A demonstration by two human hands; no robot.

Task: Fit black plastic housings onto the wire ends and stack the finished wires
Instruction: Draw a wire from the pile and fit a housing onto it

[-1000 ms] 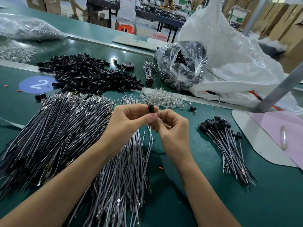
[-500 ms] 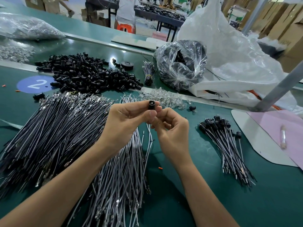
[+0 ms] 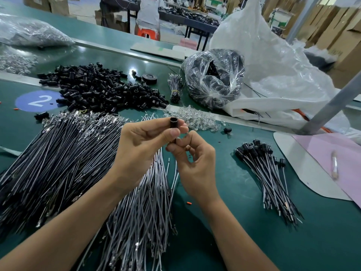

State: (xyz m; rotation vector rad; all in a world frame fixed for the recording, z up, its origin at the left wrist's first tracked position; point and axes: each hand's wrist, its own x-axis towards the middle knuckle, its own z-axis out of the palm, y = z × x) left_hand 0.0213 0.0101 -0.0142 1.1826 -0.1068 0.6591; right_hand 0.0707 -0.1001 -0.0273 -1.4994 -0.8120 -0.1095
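My left hand (image 3: pixel 142 141) pinches a black plastic housing (image 3: pixel 173 123) upright between thumb and fingers, its open end facing up. Just below it, my right hand (image 3: pixel 193 161) has thumb and forefinger pinched at the housing's lower end; the wire there is hidden by my fingers. A heap of loose black housings (image 3: pixel 97 89) lies at the back left. Black wires (image 3: pixel 48 163) are piled on the left, grey wires (image 3: pixel 144 204) under my hands. The stack of finished wires (image 3: pixel 265 171) with housings lies to the right.
Clear small parts (image 3: pixel 191 116) are scattered behind my hands. A tied clear bag of black parts (image 3: pixel 214 79), a big white bag (image 3: pixel 273 65), a small wire bundle (image 3: pixel 175 87) and a tape roll (image 3: pixel 149 78) stand behind. A pink sheet (image 3: pixel 336 159) lies at right.
The housing has tilted so its open end faces up, and my right hand has dropped slightly below it. Both hands stay together over the grey wires.
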